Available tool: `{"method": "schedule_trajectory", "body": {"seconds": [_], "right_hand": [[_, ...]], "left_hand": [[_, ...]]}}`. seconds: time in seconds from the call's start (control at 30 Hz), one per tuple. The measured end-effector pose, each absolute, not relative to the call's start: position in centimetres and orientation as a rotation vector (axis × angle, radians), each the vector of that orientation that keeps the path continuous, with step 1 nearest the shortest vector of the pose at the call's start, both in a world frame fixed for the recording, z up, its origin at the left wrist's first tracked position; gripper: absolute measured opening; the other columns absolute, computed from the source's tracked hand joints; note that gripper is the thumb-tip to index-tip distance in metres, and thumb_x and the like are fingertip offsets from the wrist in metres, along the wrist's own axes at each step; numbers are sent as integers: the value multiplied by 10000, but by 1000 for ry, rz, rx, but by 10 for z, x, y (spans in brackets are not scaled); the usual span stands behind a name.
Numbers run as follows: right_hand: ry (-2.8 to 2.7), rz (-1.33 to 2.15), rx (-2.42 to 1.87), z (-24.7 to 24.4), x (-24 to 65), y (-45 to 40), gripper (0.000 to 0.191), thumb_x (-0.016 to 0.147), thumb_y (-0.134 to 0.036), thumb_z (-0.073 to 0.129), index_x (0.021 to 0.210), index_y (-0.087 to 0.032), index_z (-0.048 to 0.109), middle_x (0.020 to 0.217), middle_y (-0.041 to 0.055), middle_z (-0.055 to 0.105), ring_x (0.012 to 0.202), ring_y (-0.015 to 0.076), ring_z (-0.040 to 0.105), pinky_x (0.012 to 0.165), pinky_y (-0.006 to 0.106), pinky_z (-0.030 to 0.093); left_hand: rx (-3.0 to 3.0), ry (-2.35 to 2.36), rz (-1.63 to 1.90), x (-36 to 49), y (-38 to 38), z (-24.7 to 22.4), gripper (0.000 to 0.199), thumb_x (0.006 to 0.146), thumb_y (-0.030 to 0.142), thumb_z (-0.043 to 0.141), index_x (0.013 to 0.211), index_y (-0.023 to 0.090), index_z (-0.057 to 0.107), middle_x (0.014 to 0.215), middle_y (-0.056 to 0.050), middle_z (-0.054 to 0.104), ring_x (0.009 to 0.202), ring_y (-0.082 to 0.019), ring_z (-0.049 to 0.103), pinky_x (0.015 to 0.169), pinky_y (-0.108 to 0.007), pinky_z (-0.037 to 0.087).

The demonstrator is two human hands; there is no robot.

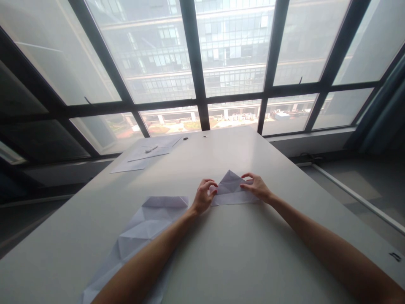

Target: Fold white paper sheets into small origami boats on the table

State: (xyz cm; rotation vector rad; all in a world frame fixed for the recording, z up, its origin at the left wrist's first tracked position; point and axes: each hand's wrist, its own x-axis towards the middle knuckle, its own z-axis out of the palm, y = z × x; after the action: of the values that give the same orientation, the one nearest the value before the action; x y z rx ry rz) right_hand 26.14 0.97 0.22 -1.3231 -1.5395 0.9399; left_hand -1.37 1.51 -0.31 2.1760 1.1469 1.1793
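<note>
A folded sheet of white paper lies on the white table, with a pointed peak at its far side and a flat band along its near edge. My left hand pinches the paper's left end between thumb and curled fingers. At the right end, my right hand has its thumb and fingers closed on the folded edge beside the peak. Under and beside my left forearm lies a larger creased sheet, partly hidden by the arm.
Flat white sheets with a small white object on them lie at the table's far left. A round dark hole is near the far edge. Large windows stand beyond, and a blue curtain hangs at the right.
</note>
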Motion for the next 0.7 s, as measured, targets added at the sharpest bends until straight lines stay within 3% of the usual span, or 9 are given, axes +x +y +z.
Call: {"method": "schedule_trajectory", "body": {"seconds": [0.13, 0.23, 0.5, 0.7], "right_hand": [[-1545, 950, -1320, 3, 261, 9, 498, 696, -394, 783, 1117, -179, 629, 803, 49, 741, 685, 215, 695, 547, 259, 511], [-1557, 906, -1301, 3, 261, 9, 482, 703, -386, 756, 1116, -187, 608, 741, 15, 708, 636, 196, 663, 526, 248, 479], [-1511, 925, -1285, 1, 262, 10, 294, 710, -349, 655, 935, -211, 525, 671, -35, 624, 499, 123, 513, 444, 206, 342], [-1474, 942, -1187, -4, 262, 12, 429, 711, -342, 674, 1090, -208, 524, 768, -5, 678, 578, 138, 558, 511, 219, 395]], "left_hand": [[2129, 1171, 1181, -14, 16, -3, 214, 827, 125, 642, 1021, 198, 692, 1176, -83, 607, 845, -177, 587, 776, -312, 510], [2107, 1185, 1167, -15, 16, -3, 139, 838, 141, 639, 947, 191, 707, 1235, -85, 592, 773, -152, 572, 739, -306, 510], [2080, 1248, 1225, -16, 18, -4, 106, 870, 184, 619, 842, 175, 721, 1273, -94, 549, 667, -115, 535, 707, -313, 533], [2074, 1241, 1247, -18, 21, -8, 158, 875, 232, 640, 999, 198, 731, 1247, -96, 590, 707, -136, 558, 744, -324, 541]]}}
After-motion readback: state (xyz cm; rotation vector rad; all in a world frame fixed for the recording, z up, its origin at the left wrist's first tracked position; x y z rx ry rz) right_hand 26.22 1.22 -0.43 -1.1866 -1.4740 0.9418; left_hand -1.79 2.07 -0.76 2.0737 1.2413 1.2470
